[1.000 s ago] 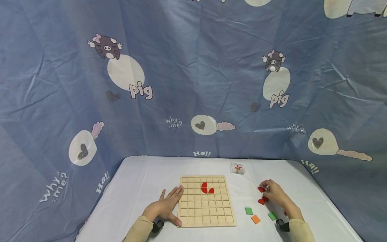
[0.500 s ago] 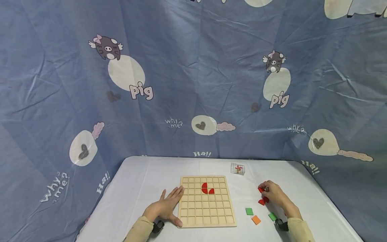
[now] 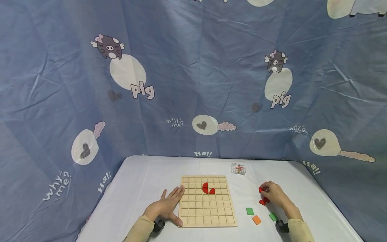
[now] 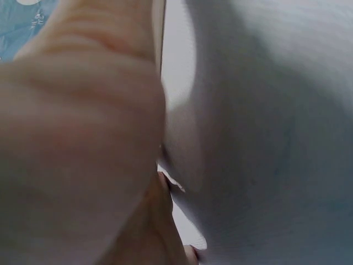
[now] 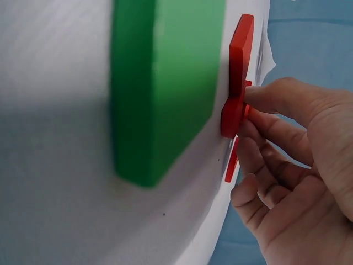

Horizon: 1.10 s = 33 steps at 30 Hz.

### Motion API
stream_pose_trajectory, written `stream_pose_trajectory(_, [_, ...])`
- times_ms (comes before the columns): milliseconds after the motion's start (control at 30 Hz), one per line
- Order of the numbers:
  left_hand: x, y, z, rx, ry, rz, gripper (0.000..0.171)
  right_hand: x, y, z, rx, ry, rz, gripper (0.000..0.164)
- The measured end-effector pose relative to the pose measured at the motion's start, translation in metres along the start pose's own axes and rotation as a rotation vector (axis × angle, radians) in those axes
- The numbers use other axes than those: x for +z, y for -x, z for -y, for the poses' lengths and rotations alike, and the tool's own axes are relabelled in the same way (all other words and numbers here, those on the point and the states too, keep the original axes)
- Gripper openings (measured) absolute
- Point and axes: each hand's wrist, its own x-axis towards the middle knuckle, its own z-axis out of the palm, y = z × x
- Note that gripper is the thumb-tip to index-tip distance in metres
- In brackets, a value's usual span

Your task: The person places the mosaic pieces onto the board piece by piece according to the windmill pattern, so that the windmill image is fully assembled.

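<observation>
My left hand [image 3: 165, 206] lies spread at the left edge of a wooden grid board [image 3: 205, 212], its fingertips and thumb on the rim. Red quarter-circle pieces [image 3: 212, 191] sit in several grid cells near the top. To the right of the board, my right hand [image 3: 275, 195] pinches a red quarter-circle piece [image 3: 261, 190] between thumb and fingers; the fingers partly hide it. Just below lie two more red pieces [image 3: 262, 202]. In the right wrist view, red pieces [image 5: 241, 49] overlap the thumb tip, and a green piece [image 5: 182, 83] stands large in the foreground.
A green square [image 3: 249, 211], an orange square [image 3: 256, 220] and another green piece [image 3: 273, 216] lie right of the board. A small pattern card [image 3: 238, 168] rests behind them on the white table [image 3: 151, 174]. A blue printed cloth [image 3: 169, 67] hangs around the table.
The red piece in my right hand's fingers has turned, while the hand stays nearly in place. My left hand has not moved on the board. The head view shifted slightly.
</observation>
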Motion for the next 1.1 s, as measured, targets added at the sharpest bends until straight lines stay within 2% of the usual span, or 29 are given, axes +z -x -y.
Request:
stream_pose_trajectory(333, [-0.001, -0.001, 0.0, 0.001, 0.003, -0.004, 0.136, -0.002, 0.003, 0.012, 0.046, -0.02, 0.04, 0.027])
stream_pose_trajectory(600, [0.0, 0.0, 0.0, 0.004, 0.009, -0.001, 0.136, 0.001, 0.003, 0.026, -0.038, -0.003, 0.008, 0.024])
stream_pose_trajectory(933, [0.001, 0.0, 0.0, 0.0, -0.007, -0.005, 0.136, 0.007, 0.003, 0.061, -0.16, 0.018, -0.02, 0.016])
stream_pose_trajectory(1100, [0.001, 0.0, 0.0, -0.003, -0.018, -0.006, 0.135, 0.015, 0.003, 0.081, -0.23, -0.013, -0.018, 0.014])
